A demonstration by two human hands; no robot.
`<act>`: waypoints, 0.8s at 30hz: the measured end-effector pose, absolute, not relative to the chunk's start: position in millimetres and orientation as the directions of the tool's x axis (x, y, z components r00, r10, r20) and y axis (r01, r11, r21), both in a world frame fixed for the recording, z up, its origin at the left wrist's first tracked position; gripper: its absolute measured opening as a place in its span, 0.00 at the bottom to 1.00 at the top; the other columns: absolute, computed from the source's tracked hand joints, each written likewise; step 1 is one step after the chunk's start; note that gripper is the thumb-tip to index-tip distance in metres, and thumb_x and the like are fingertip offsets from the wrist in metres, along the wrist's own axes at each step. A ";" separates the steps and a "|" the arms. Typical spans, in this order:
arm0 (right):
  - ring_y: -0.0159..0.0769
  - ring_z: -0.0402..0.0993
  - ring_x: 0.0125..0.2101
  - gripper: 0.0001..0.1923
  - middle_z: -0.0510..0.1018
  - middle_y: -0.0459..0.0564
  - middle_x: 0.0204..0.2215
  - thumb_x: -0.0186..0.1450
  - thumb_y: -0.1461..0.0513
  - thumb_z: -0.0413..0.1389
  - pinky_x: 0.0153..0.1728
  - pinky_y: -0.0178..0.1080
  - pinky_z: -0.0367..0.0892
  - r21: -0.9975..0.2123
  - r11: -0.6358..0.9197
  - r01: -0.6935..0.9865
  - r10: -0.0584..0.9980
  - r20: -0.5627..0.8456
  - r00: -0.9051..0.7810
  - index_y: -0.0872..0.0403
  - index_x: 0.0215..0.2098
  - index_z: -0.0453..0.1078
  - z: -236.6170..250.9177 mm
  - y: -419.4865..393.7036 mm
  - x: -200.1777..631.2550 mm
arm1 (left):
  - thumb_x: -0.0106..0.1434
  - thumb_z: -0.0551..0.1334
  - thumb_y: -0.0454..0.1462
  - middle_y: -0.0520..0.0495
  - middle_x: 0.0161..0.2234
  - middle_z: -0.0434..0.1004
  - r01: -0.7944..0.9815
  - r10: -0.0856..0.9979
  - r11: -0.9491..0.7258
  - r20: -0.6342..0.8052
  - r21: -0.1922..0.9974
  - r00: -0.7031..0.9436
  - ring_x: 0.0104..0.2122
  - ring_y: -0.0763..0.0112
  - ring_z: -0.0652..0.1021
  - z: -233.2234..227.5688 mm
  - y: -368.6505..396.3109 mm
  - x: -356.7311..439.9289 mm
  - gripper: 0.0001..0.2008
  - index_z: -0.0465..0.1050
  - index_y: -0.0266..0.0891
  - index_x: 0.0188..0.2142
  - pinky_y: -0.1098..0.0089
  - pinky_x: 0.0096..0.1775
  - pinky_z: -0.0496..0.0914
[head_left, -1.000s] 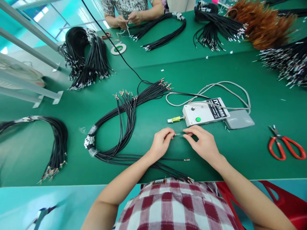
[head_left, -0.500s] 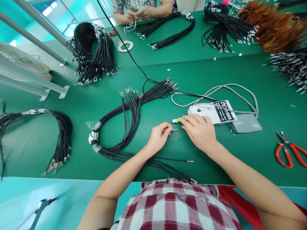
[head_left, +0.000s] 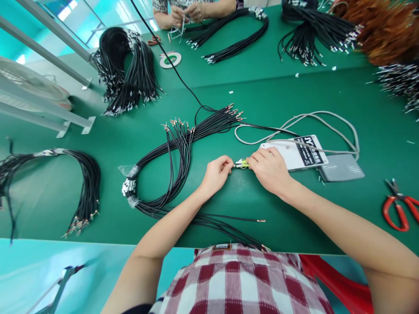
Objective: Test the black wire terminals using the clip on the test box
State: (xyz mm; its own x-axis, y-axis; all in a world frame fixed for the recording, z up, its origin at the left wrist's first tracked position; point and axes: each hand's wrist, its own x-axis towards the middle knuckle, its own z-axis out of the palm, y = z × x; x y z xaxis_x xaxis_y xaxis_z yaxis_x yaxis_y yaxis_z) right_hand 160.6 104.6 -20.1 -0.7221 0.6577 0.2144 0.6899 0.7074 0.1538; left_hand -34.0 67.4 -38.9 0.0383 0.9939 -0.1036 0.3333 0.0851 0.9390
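My left hand (head_left: 216,175) is closed in a pinch on the end of a thin black cable, and most of that cable is hidden behind my hand and forearm. My right hand (head_left: 270,172) is closed around a small yellow-green tool with a pale tip (head_left: 242,164). The tip meets the cable end just beyond my left fingertips; I cannot tell whether it grips the wire. Left of my hands lies a looped bundle of black cables (head_left: 150,152) with stripped copper ends. A white box with a black label (head_left: 291,152) sits beside my right hand.
A grey pedal (head_left: 342,168) and grey cord (head_left: 355,131) lie by the box. Red-handled pliers (head_left: 397,205) are at right. More black cable bundles (head_left: 87,174) lie left and at the back. A co-worker's hands (head_left: 186,15) work across the green table (head_left: 278,96).
My left hand has moved slightly up, and my right hand slightly left. The cable end and the yellow-green tool's tip, apart before, now meet. The view has shifted a little.
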 end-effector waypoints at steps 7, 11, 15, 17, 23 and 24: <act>0.43 0.68 0.37 0.10 0.80 0.52 0.32 0.68 0.70 0.53 0.40 0.45 0.50 0.131 0.712 0.690 0.668 0.177 -0.723 0.55 0.34 0.75 -19.2 105.9 160.9 | 0.64 0.57 0.36 0.53 0.23 0.69 0.377 0.992 0.083 -0.110 0.922 0.053 0.24 0.73 0.70 -46.4 73.8 -34.4 0.07 0.69 0.38 0.30 0.74 0.30 0.63; 0.44 0.69 0.40 0.09 0.81 0.53 0.36 0.68 0.69 0.52 0.41 0.46 0.51 0.083 0.706 0.704 0.688 0.158 -0.708 0.56 0.38 0.75 -16.2 105.3 159.8 | 0.64 0.57 0.36 0.53 0.23 0.70 0.381 0.990 0.094 -0.126 0.920 0.061 0.24 0.73 0.70 -46.4 75.6 -33.7 0.06 0.70 0.38 0.30 0.74 0.30 0.63; 0.45 0.70 0.48 0.10 0.81 0.54 0.46 0.70 0.64 0.54 0.46 0.48 0.52 0.004 0.714 0.700 0.682 0.218 -0.698 0.57 0.48 0.72 -8.2 97.1 170.6 | 0.63 0.57 0.35 0.53 0.23 0.70 0.395 0.991 0.091 -0.124 0.914 0.058 0.24 0.73 0.71 -45.0 76.0 -33.0 0.06 0.70 0.38 0.31 0.74 0.30 0.63; 0.44 0.70 0.52 0.13 0.79 0.54 0.52 0.70 0.62 0.54 0.49 0.48 0.53 -0.052 0.701 0.712 0.687 0.317 -0.654 0.56 0.52 0.70 -6.2 87.0 185.5 | 0.63 0.57 0.35 0.53 0.23 0.70 0.401 0.991 0.090 -0.122 0.912 0.055 0.24 0.73 0.70 -44.7 75.6 -33.0 0.06 0.70 0.38 0.30 0.74 0.30 0.63; 0.43 0.74 0.51 0.06 0.82 0.50 0.48 0.67 0.66 0.57 0.50 0.45 0.60 -0.229 0.516 0.826 0.754 0.579 -0.311 0.51 0.42 0.69 -20.8 47.3 232.2 | 0.63 0.56 0.34 0.53 0.23 0.70 0.410 0.992 0.077 -0.111 0.909 0.061 0.25 0.73 0.71 -46.0 74.7 -33.8 0.06 0.69 0.38 0.30 0.74 0.30 0.62; 0.43 0.75 0.51 0.06 0.83 0.49 0.47 0.66 0.67 0.58 0.49 0.45 0.60 -0.230 0.508 0.830 0.757 0.580 -0.302 0.50 0.40 0.68 -24.3 43.0 234.4 | 0.63 0.56 0.34 0.53 0.23 0.70 0.412 0.992 0.076 -0.110 0.908 0.060 0.25 0.73 0.71 -46.5 74.8 -33.7 0.06 0.69 0.38 0.30 0.74 0.30 0.62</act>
